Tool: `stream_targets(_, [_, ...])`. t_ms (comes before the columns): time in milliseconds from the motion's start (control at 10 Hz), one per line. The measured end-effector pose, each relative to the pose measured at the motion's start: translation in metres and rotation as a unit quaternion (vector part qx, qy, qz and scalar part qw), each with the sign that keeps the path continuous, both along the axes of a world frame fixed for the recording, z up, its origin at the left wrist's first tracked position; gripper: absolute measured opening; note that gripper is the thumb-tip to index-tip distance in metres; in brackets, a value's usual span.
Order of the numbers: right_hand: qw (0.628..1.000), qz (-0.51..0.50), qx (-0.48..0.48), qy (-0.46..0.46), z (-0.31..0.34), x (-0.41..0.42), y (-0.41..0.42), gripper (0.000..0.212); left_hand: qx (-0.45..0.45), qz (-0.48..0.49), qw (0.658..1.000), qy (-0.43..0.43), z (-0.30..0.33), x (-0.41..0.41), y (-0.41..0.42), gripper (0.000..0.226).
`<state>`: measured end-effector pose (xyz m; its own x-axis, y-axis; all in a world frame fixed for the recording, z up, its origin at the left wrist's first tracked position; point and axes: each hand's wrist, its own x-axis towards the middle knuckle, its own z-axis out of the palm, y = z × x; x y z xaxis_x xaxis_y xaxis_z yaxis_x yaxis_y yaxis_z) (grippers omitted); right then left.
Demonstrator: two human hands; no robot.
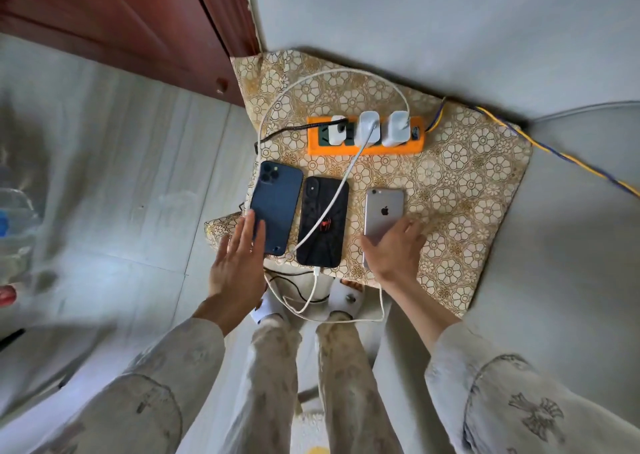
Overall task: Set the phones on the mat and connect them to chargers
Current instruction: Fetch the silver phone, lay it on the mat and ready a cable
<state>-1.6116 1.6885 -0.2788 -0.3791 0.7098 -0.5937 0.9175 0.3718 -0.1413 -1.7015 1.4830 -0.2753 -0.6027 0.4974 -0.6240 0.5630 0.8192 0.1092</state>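
Observation:
Three phones lie face down on the flower-patterned mat (460, 183). The blue phone (278, 204) is at the left, partly over the mat's edge, and my left hand (235, 263) rests flat on its lower left corner with fingers spread. The black phone (323, 223) lies in the middle with a white cable (315, 280) plugged into its bottom. My right hand (394, 245) covers the lower end of the silver phone (382, 211) at the right. An orange power strip (367, 147) behind the phones carries three white chargers (369, 126).
A dark red wooden door (121, 20) stands at the back left. A yellow-blue cord (554, 148) runs off the strip to the right. Loose white and black cables hang off the mat's front edge above my slippered feet (343, 297). Pale floor tiles lie to the left.

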Motion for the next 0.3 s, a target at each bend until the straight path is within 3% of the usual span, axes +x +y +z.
stream_targets(100, [1.000, 0.002, -0.015, 0.000, 0.004, 0.001, -0.003, 0.090, -0.007, 0.071, 0.997, -0.010, 0.001, -0.008, -0.019, 0.070])
stream_targets(200, [0.999, 0.008, -0.031, 0.000, 0.007, 0.002, -0.006, 0.088, -0.068, 0.061, 0.995, -0.034, -0.003, -0.015, -0.034, 0.062])
stream_targets(300, [0.999, 0.017, -0.044, 0.000, 0.011, 0.004, -0.007, 0.075, -0.073, 0.051, 0.994, -0.061, -0.003, -0.018, -0.030, 0.058])
